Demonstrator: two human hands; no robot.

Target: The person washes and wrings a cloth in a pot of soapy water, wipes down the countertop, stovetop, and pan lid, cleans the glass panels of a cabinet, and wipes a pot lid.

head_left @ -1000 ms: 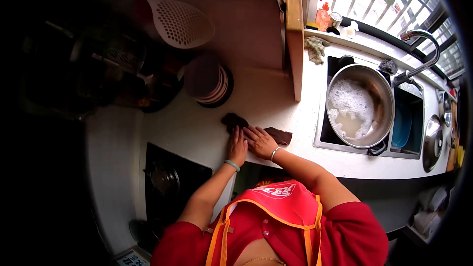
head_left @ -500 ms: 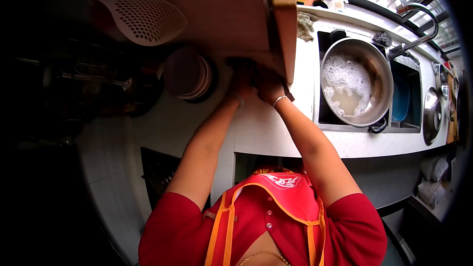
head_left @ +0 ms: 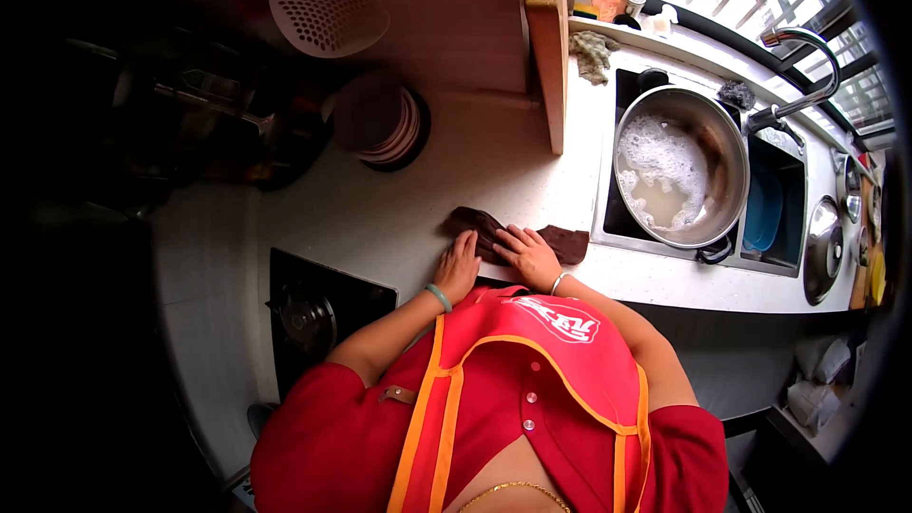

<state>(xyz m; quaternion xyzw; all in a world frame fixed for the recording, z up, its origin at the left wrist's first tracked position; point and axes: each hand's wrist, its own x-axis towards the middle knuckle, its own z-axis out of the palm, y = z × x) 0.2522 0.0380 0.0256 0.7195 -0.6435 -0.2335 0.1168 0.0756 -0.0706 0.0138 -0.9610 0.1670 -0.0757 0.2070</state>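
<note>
A dark brown cloth (head_left: 568, 244) lies bunched along the front of the white counter, close to the red apron. My left hand (head_left: 458, 268) rests at its left part, fingers stretched forward and pressed on the fabric. My right hand (head_left: 530, 258) lies flat on the middle of the cloth, with its fingers a little apart. Neither hand is closed around it. Both palms are turned down, so the cloth beneath them is hidden.
A round stack (head_left: 378, 119) stands at the counter's back left, below a hanging perforated spatula (head_left: 328, 9). Right of the wooden panel (head_left: 547, 57), a large pot (head_left: 679, 166) of foamy water sits in the sink under a faucet (head_left: 807, 100). A gas stove (head_left: 328, 313) is at lower left.
Both hands and the cloth have come from the back of the counter, beside the wooden panel, toward my body at its front edge. My elbows are now bent.
</note>
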